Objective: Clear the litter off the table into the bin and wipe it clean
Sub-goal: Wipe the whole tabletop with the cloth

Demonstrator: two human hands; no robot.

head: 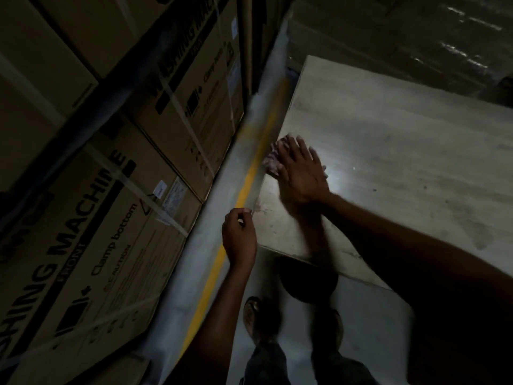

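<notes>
A pale, scuffed table (388,151) fills the right half of the head view. My right hand (301,170) lies flat with fingers spread, pressing a crumpled pinkish cloth (273,159) onto the table at its left edge. Part of the cloth sticks out beyond the fingers over the edge. My left hand (239,236) hovers beside the table's left edge near the front corner, fingers curled in loosely with nothing visible in them. A dark round shape (305,282), possibly a bin, sits on the floor under the table's front edge.
Stacked cardboard washing-machine boxes (105,190) wall off the left side. A yellow floor line (222,259) runs along the narrow grey aisle between boxes and table. My feet (255,318) stand on the floor below. Plastic-wrapped goods (416,29) rise behind the table.
</notes>
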